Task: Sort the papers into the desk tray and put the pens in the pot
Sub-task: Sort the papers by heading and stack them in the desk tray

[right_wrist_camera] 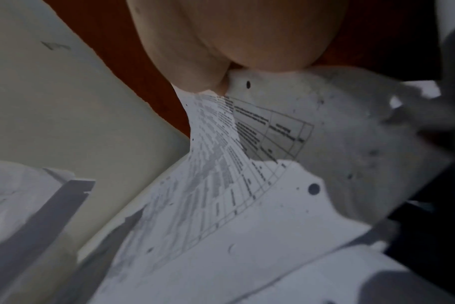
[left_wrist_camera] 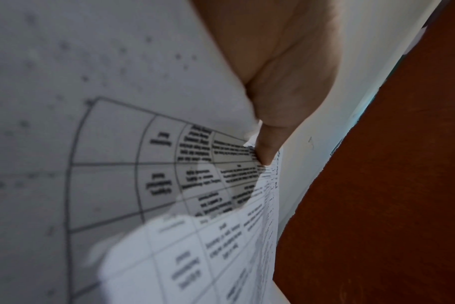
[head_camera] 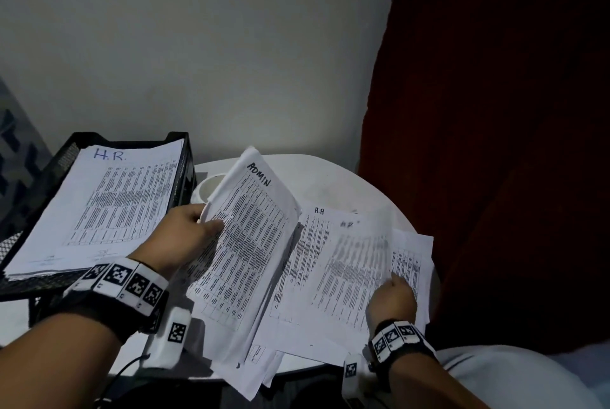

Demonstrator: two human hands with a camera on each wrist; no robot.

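My left hand [head_camera: 198, 227] pinches the left edge of a printed sheaf marked ADMIN [head_camera: 251, 240], lifted and tilted above the round white table [head_camera: 350, 184]; in the left wrist view the thumb [left_wrist_camera: 270, 142] presses on that sheet [left_wrist_camera: 169, 185]. My right hand [head_camera: 394, 293] grips a blurred loose sheet [head_camera: 356, 263] over the spread papers marked H.R [head_camera: 307, 243]; the right wrist view shows the sheet [right_wrist_camera: 247, 154] held at the fingers. A black mesh desk tray [head_camera: 185, 171] at the left holds a stack headed H.R. [head_camera: 105, 207]. A white pot [head_camera: 208, 189] peeks out behind the ADMIN sheaf. No pens are visible.
A grey wall stands behind the table. A dark red curtain [head_camera: 495, 144] hangs along the right side. More loose sheets [head_camera: 260, 362] overhang the table's near edge. A white rounded surface [head_camera: 515, 372] lies at the lower right.
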